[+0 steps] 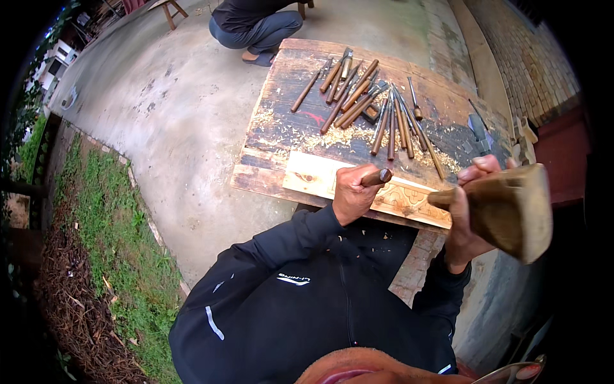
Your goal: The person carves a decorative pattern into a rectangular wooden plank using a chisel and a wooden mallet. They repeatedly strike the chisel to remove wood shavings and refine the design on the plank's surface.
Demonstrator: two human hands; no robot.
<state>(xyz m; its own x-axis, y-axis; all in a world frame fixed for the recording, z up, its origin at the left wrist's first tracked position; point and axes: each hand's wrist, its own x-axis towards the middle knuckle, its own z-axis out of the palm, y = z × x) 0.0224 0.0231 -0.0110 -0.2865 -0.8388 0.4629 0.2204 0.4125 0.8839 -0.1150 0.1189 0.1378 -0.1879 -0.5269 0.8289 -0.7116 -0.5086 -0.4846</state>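
My left hand [353,195] is closed round a wood-carving chisel [377,178]; its dark wooden handle points up, while its blade is hidden below my fist. Under that hand lies a pale wooden board [308,176] along the table's near edge, with curved patterns carved into its right part. In my right hand [465,227] is a thick wooden mallet [511,208], raised above the board's right end and apart from the chisel. Beyond the board, several carving chisels with brown handles [358,93] lie in a loose heap among wood shavings [345,136].
The worn wooden table [275,89] slants away ahead of me. A brush-like dark tool [478,128] lies near its right edge. Another person [252,29] crouches beyond the far left corner. Concrete ground [173,109] and a grass strip [105,224] lie left; a brick wall [524,57] stands right.
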